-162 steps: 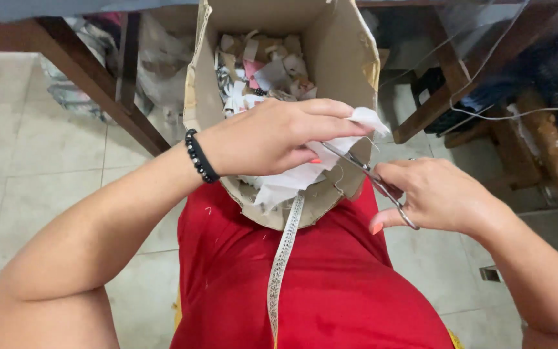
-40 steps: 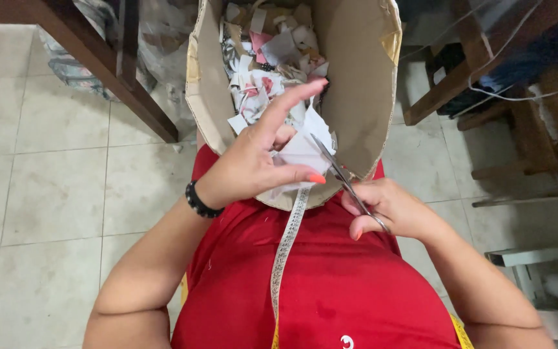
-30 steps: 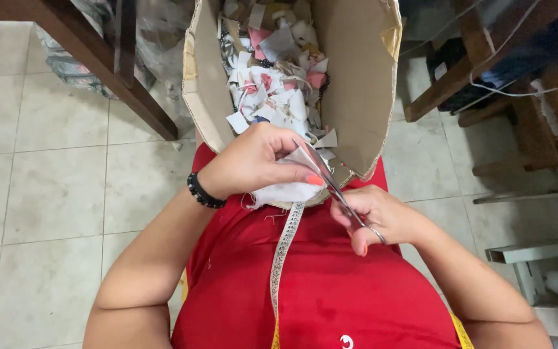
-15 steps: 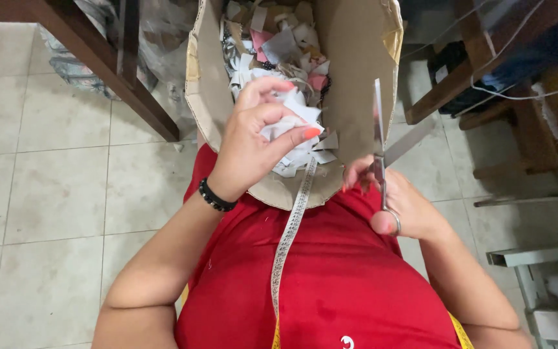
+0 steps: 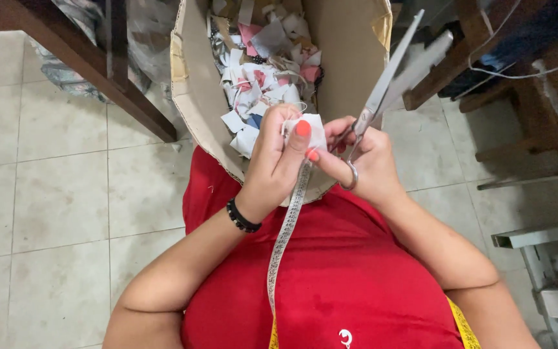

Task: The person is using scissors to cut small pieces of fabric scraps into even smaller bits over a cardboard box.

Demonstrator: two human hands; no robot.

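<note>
Since a moment ago your scissors (image 5: 382, 84) have swung up, blades apart, gripped in your right hand (image 5: 363, 161) – your left hand (image 5: 279, 155) pinches the white fabric scrap (image 5: 308, 129) over the cardboard box (image 5: 195, 110), so hold this light, limp piece near its edge.

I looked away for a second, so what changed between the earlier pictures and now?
The right hand swung the scissors up off the white scrap, blades open and pointing away. The left hand bunched the scrap and kept hold. Box and tape measure stayed put.
</note>
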